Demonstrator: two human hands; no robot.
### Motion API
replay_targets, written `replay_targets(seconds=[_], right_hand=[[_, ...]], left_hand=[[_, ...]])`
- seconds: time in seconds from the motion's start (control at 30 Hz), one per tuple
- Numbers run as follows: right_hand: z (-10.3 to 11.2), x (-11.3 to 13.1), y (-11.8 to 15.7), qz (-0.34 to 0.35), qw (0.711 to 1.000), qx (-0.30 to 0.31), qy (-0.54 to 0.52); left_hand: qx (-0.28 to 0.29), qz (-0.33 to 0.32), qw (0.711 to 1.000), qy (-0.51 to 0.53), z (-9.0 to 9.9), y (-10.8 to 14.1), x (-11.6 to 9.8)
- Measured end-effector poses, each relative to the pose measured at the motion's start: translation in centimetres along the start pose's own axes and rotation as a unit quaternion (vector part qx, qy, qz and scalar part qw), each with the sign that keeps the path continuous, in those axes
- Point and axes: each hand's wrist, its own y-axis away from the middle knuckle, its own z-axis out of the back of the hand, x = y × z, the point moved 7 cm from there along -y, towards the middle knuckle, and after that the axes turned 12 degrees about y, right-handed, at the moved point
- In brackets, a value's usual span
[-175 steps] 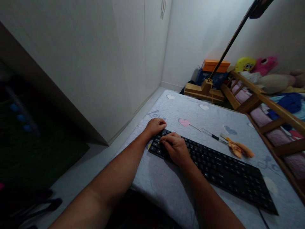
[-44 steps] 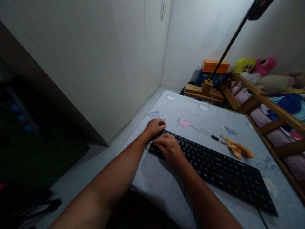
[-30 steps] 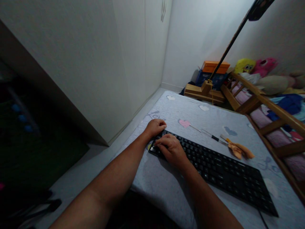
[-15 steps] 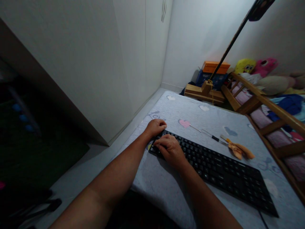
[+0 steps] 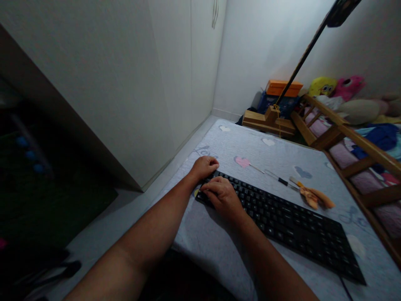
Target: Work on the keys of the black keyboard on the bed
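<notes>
A black keyboard (image 5: 282, 217) lies at a slant on the patterned cloth, its cable leaving the near right side. At its far left corner rests my left hand (image 5: 203, 168), fingers curled closed against the edge. My right hand (image 5: 221, 194) is over the left end of the keys, its thumb and fingers drawn together in a pinch. Whatever is between those fingertips is hidden or too small to name. Both hands cover part of the leftmost keys. Beyond the keyboard lie a thin wire tool with a black grip (image 5: 282, 181) and an orange cloth (image 5: 313, 196).
Beside the cloth lies a flat brush-like tool (image 5: 295, 181) with a yellow part. A tall pale cabinet (image 5: 125, 83) stands to the left. A pole on a wooden base (image 5: 269, 121) rises behind the table, and a wooden bed rail (image 5: 354, 133) runs along the right.
My right hand has shifted very slightly to the left over the keys. The left hand and the keyboard stay where they were.
</notes>
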Motion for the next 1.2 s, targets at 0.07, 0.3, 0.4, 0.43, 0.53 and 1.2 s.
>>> replay_targets(seconds=[0.07,0.3,0.4,0.43,0.53,1.2], right_hand=[[0.0,0.1,0.0,0.001,1.0,-0.002,-0.001],[0.2,0.7,0.0,0.026,1.0,-0.012,0.014],[0.1,0.8,0.0,0.028,0.999,-0.009,0.012],[0.1,0.7,0.0,0.025,1.0,-0.006,0.011],[0.0,0.7,0.0,0.023,1.0,0.003,0.009],[0.0,1.1,0.2,0.012,0.999,0.039,-0.013]], left_hand=[[0.0,0.0,1.0,-0.001,0.0,0.0,0.1],[0.003,0.002,1.0,-0.002,0.0,-0.1,0.2],[0.004,0.003,1.0,0.0,0.0,-0.1,0.2],[0.004,0.003,1.0,0.0,0.0,-0.1,0.2],[0.003,0.004,1.0,0.001,0.0,-0.1,0.1],[0.006,0.007,1.0,0.009,0.0,0.1,-0.3]])
